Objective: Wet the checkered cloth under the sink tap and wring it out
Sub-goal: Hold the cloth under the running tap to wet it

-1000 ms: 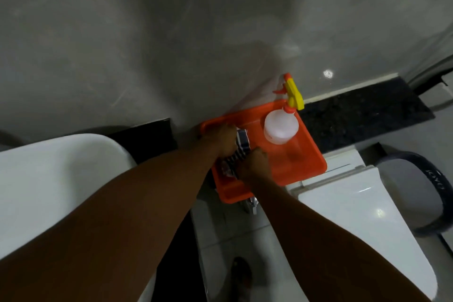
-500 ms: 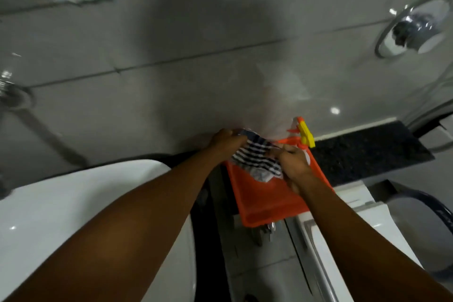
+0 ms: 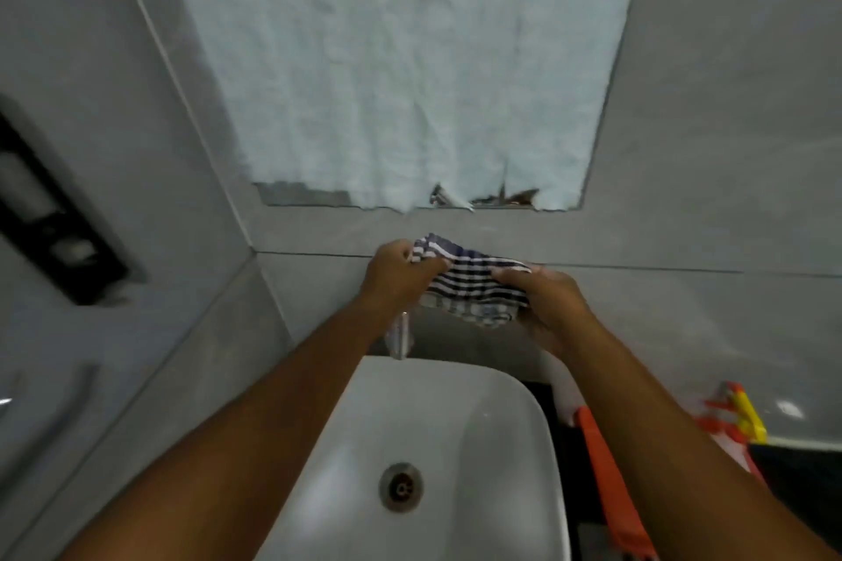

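The cloth [image 3: 469, 287] hangs bunched above the sink [image 3: 437, 437], held at both ends; the left hand [image 3: 395, 273] and right hand [image 3: 544, 305] each clutch a fistful; soft, light, likely heavier once wet; end grips suit wringing.

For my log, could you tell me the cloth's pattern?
Dark blue and white stripes and checks on the cloth, in the head view.

The sink tap [image 3: 400, 339] is mostly hidden behind the left hand [image 3: 395, 273] and wrist, only a blurred sliver showing. The orange tray [image 3: 610, 492] at lower right is largely covered by the right forearm, and the spray bottle [image 3: 740, 417] beside it is smeared. The white sink [image 3: 501, 446] runs off the bottom edge.
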